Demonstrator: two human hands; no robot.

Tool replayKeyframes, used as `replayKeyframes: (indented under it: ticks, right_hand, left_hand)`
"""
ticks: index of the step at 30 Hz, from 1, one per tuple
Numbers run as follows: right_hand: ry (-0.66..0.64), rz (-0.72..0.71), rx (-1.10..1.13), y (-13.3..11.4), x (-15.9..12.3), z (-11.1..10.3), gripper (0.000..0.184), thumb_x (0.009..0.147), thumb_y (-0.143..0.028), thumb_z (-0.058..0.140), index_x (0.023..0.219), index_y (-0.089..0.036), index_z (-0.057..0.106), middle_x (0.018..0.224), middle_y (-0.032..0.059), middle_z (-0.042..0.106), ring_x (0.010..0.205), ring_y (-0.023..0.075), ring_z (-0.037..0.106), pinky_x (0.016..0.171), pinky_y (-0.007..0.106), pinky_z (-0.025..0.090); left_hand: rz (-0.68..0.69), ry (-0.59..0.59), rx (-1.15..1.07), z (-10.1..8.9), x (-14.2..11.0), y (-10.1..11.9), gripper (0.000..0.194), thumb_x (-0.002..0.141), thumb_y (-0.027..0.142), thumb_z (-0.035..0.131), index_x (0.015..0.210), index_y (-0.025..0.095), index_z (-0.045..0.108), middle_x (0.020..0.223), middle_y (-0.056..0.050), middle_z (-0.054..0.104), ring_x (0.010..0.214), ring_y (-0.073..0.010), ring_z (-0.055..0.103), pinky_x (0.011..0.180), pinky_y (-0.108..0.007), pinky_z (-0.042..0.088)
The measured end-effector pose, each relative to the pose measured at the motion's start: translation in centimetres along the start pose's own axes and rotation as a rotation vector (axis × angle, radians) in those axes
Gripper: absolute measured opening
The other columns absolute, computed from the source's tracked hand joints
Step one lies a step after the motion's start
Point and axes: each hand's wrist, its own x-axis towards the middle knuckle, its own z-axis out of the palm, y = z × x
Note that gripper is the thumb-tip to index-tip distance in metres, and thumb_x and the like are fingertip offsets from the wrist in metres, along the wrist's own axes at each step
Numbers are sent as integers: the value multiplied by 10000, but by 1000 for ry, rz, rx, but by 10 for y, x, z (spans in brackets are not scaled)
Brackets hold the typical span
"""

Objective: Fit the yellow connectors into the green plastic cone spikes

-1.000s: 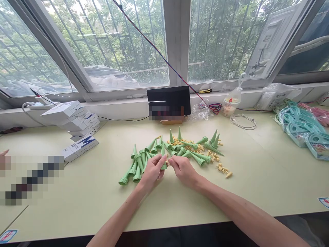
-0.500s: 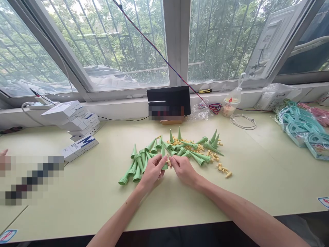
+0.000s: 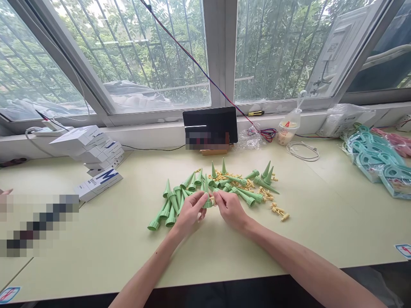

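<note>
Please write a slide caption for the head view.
Left hand holds a green cone; right hand pinches a yellow piece.

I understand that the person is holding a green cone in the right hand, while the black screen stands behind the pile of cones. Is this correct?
Not quite: in the head view, the left hand holds the green cone. The black screen does stand behind the pile of cones.

Bright daylight through the windows (image 3: pixel 154 55) casts glare across the table (image 3: pixel 321 218)
</note>
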Motion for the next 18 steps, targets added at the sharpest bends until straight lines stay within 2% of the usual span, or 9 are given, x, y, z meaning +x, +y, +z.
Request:
replayKeyframes:
  ticks: [5, 11, 15, 18]
  right_hand:
    - [8, -16, -65, 3, 1, -1, 420, 1045, -395, 340, 665, -218, 314, 585, -43, 361, 518, 113, 294, 525, 273, 246]
    - [-7, 11, -44, 4, 2, -2, 446, 1041, -455, 323, 663, -218, 335, 585, -39, 375, 520, 116, 300, 521, 275, 253]
    - [-25, 71, 36, 3, 2, -2, 447, 1036, -453, 347, 661, -211, 380, 599, -26, 432, 534, 118, 350, 522, 268, 277]
    - [-35, 102, 64, 3, 3, -2, 452, 1032, -449, 360, 657, -203, 415, 606, -16, 470, 541, 121, 383, 530, 267, 296]
  left_hand:
    - [-11, -17, -31, -1, 0, -1, 346, 887, 482, 642, 778, 162, 568, 694, 44, 452, 452, -39, 421, 386, -175, 312]
    - [-7, -15, 41, 1, -1, 1, 348, 870, 509, 652, 860, 166, 592, 825, 5, 541, 466, -34, 399, 404, -194, 310]
    - [12, -34, 104, 2, -3, 2, 365, 872, 514, 652, 1031, 187, 630, 665, 38, 491, 470, -60, 361, 424, -195, 279]
    - [23, -46, 137, 2, -4, 3, 343, 855, 502, 677, 1000, 195, 628, 549, 73, 395, 465, -71, 323, 436, -189, 250]
